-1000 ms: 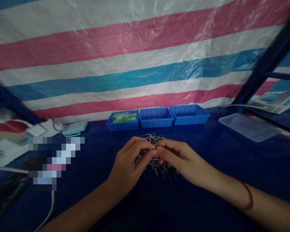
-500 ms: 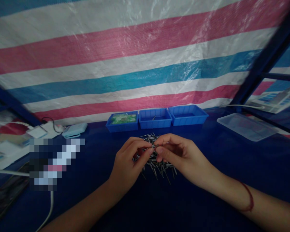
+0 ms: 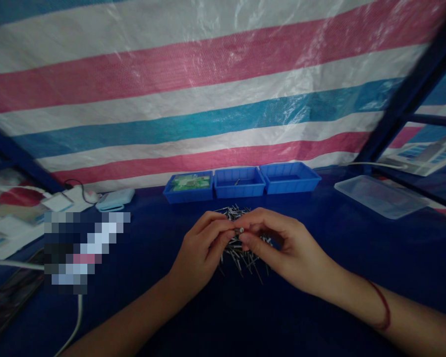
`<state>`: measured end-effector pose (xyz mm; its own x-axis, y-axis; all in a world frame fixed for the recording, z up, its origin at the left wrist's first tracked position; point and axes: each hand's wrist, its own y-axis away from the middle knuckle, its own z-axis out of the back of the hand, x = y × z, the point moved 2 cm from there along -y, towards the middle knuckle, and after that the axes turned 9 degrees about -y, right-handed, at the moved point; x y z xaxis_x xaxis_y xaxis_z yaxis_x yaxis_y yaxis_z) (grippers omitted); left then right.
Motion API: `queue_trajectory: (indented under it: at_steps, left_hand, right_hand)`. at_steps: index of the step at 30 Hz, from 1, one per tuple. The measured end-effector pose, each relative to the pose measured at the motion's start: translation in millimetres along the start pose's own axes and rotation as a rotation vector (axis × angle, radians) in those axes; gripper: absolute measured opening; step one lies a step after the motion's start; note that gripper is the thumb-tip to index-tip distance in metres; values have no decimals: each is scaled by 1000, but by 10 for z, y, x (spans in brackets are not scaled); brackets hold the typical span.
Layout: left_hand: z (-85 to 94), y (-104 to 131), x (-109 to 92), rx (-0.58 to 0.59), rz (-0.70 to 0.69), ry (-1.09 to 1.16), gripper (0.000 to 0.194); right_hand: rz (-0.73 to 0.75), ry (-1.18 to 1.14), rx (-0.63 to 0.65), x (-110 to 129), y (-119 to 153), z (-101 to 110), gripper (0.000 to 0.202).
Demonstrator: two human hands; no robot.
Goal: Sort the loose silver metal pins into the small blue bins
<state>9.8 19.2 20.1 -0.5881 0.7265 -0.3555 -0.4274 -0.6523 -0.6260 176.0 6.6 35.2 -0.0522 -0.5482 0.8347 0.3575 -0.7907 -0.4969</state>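
A heap of thin metal pins lies on the dark blue table, partly covered by both hands. Above it, my left hand pinches a small metal piece between thumb and fingers. My right hand meets it from the other side, its thumb and forefinger closed on the same piece. The fingertips of the two hands almost touch. The piece has a bright round end; the rest of it is hidden by the fingers.
Behind the heap stand three blue trays: one with green packets, a middle one with a small metal piece, and a right one. A clear plastic lid lies right. Left are a light blue case, phone and cables.
The small metal piece now shows a bright round end between the fingertips. My right hand has shifted slightly down and to the right; my left hand has moved only a little.
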Motion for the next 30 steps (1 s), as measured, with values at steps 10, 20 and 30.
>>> queue_trajectory:
  at_steps: [10, 20, 30]
  left_hand:
    - [-21, 10, 31, -56, 30, -36, 30]
    - [-63, -43, 278, 113, 51, -186, 24]
    - [-99, -68, 342, 315, 19, -232, 16]
  right_hand:
    - [286, 646, -180, -309, -321, 418, 15]
    - [139, 901, -277, -724, -465, 741, 28]
    - [18, 746, 23, -429, -250, 506, 24]
